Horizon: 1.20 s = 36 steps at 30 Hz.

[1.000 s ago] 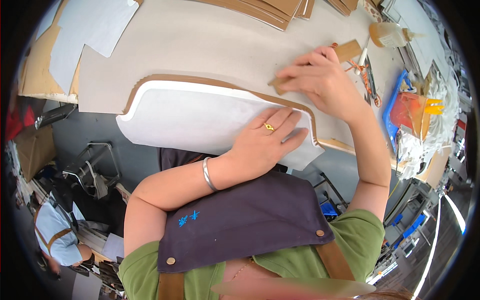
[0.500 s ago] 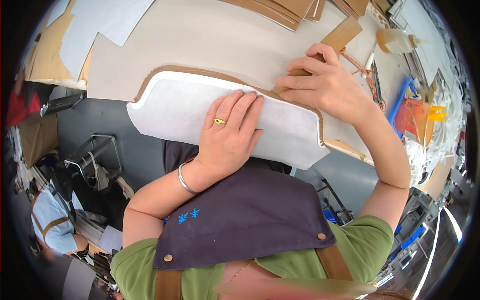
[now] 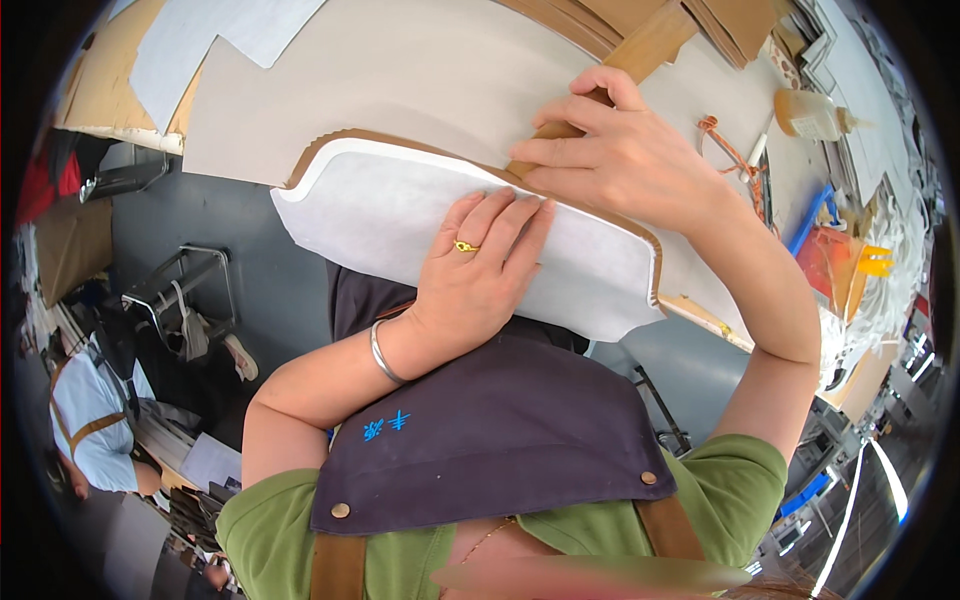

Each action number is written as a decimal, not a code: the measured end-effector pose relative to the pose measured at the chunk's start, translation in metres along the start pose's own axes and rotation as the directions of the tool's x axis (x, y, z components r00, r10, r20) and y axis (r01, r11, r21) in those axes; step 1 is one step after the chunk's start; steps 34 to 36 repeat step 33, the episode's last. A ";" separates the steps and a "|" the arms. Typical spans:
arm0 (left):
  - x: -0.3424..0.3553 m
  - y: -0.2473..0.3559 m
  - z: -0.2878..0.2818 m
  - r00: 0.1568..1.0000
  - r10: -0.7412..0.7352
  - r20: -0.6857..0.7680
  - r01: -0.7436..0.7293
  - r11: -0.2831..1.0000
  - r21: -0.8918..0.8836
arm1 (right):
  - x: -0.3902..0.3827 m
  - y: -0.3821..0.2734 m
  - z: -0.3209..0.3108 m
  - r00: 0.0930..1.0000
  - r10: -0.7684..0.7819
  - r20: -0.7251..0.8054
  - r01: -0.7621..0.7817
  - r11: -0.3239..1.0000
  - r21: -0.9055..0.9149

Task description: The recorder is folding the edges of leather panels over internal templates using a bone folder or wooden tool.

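A white-faced panel (image 3: 350, 205) with a notched brown margin (image 3: 430, 143) lies at the near edge of the table, partly overhanging it. My left hand (image 3: 480, 265) rests on the panel with its fingers stretched out, the tips close to the brown edge. In my right hand (image 3: 630, 150) is a flat wooden stick (image 3: 645, 45), its far end sticking out past the fingers. The stick's lower end meets the brown margin near the middle of the panel's far side, a little right of centre. The fingers hide part of the stick.
Brown sheets (image 3: 735, 30) are stacked at the far side. A bottle of amber liquid (image 3: 810, 115), an orange cord (image 3: 725, 150) and a red container (image 3: 830, 255) stand or lie to the right. White sheets (image 3: 190, 60) lie far left. Another person (image 3: 95, 410) is at lower left.
My right hand and the stick have moved left along the panel's brown edge. The left hand still lies flat on the panel. The whole view has shifted slightly.
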State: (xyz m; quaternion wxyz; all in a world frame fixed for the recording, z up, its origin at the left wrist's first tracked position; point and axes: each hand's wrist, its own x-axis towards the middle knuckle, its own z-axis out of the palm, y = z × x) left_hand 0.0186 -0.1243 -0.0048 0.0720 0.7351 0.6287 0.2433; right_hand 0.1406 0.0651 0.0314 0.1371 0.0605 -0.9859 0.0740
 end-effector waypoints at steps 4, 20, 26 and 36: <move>-0.003 -0.001 0.004 1.000 0.010 -0.012 -0.009 1.000 0.026 | 0.016 0.000 0.005 1.000 -0.015 -0.013 0.016 1.000 0.015; -0.007 -0.008 0.001 0.996 0.017 -0.083 -0.020 0.999 -0.027 | 0.089 0.005 0.031 1.000 -0.020 0.024 0.019 1.000 0.007; -0.025 -0.063 -0.050 0.929 -0.308 -0.205 0.314 0.949 -0.003 | 0.074 0.004 0.033 0.997 0.060 -0.050 -0.057 0.996 0.062; -0.015 -0.050 -0.036 0.963 -0.237 -0.131 0.226 0.970 -0.089 | 0.020 -0.017 0.019 0.965 0.262 -0.015 -0.261 0.964 0.057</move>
